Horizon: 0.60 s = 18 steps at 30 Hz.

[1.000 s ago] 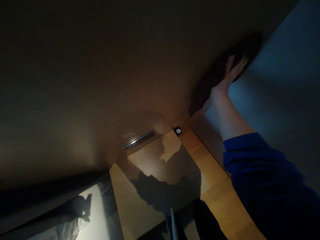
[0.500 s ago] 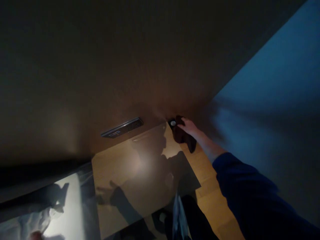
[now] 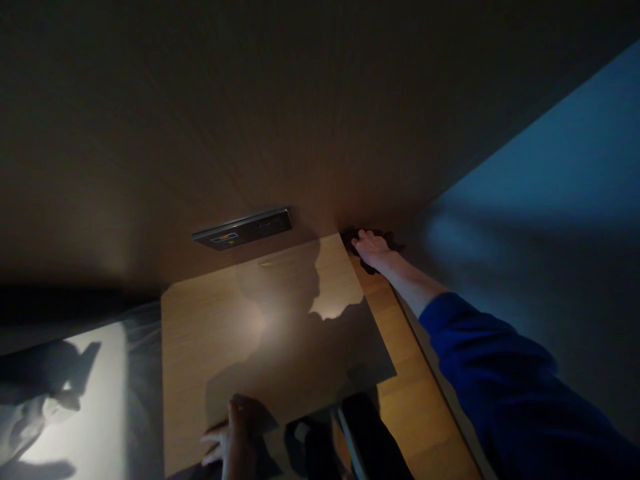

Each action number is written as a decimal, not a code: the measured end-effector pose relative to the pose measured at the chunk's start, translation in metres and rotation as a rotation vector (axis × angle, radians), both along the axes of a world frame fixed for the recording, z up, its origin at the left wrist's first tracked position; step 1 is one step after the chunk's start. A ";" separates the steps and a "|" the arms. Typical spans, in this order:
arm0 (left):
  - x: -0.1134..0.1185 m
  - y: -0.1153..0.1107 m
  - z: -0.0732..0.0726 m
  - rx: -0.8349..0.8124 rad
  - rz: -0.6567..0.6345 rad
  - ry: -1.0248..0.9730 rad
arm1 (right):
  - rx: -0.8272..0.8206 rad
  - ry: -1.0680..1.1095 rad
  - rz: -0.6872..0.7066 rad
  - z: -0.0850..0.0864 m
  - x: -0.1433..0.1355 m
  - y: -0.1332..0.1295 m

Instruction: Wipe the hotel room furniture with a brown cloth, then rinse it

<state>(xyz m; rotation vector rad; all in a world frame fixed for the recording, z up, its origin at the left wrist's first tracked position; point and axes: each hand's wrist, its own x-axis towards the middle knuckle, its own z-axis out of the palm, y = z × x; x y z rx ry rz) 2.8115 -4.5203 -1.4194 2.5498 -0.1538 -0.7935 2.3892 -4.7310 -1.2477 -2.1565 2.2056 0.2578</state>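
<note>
My right hand (image 3: 371, 247) reaches down past the far right corner of the wooden tabletop (image 3: 195, 333), near where the wall panel meets the floor. Its fingers curl over a dark crumpled thing (image 3: 370, 268) that looks like cloth; most of it is hidden under the hand and in shadow. At the bottom of the view, my left hand (image 3: 227, 437) is near the tabletop's front edge, fingers spread and holding nothing.
A dark socket panel (image 3: 245, 230) is set in the brown wall panel (image 3: 225, 133) behind the tabletop. At left lies a bed with white bedding (image 3: 100, 393). A pale wall (image 3: 550, 200) stands at right, above a strip of wooden floor (image 3: 400, 373).
The dark thing hung from my right hand beside the corner; now it is bunched low under the hand. My left hand has come more fully into view near the front edge.
</note>
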 end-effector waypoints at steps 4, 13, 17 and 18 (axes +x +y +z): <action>-0.010 -0.007 0.006 -0.001 -0.017 -0.059 | 0.006 0.004 -0.006 0.008 -0.009 0.000; -0.010 -0.009 -0.007 -0.066 0.053 -0.131 | 0.010 -0.147 -0.075 0.010 -0.043 -0.012; -0.005 -0.007 -0.011 -0.059 0.045 -0.125 | 0.034 -0.252 -0.113 0.003 -0.043 -0.033; -0.006 -0.007 -0.010 -0.059 0.047 -0.125 | 0.031 -0.271 -0.132 0.001 -0.044 -0.037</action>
